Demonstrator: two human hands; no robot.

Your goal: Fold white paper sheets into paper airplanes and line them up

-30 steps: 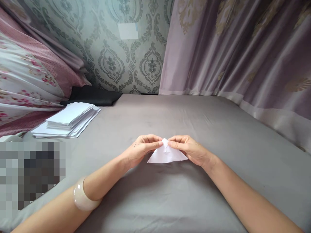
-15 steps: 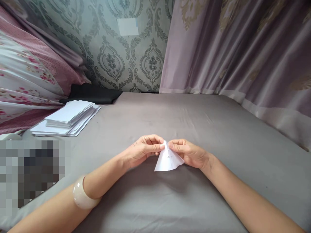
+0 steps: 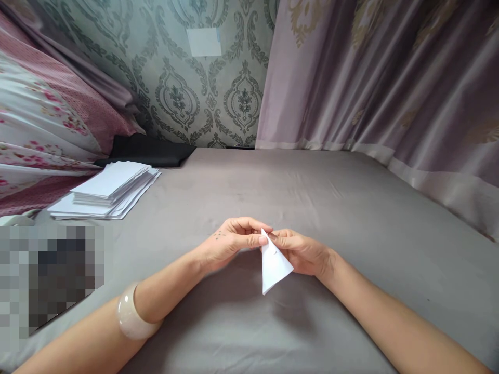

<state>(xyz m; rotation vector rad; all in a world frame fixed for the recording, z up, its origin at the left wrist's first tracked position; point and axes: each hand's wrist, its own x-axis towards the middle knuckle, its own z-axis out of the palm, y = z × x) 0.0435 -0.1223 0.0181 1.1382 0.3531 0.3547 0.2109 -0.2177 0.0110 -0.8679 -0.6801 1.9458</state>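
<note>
Folded white paper turned from a flat, wide triangle to a narrow, downward-pointing one, its top pinched by left hand and right hand, held above grey bed sheet, paper stack lying far left.

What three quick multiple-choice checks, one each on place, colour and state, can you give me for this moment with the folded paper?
1. Where is the stack of white paper sheets?
A. on the grey bed sheet by the floral bedding
B. on the curtain
C. under the hands

2. What colour is the bangle on the left wrist?
A. black
B. pale cream
C. red

3. How is the folded paper triangle held?
A. lying flat, untouched
B. pinched at its top corner by both hands
C. crumpled in one fist

Answers: 1 A, it lies far left on the sheet. 2 B, it looks pale and glossy. 3 B, left hand and right hand meet at its top and its point hangs down.
</note>
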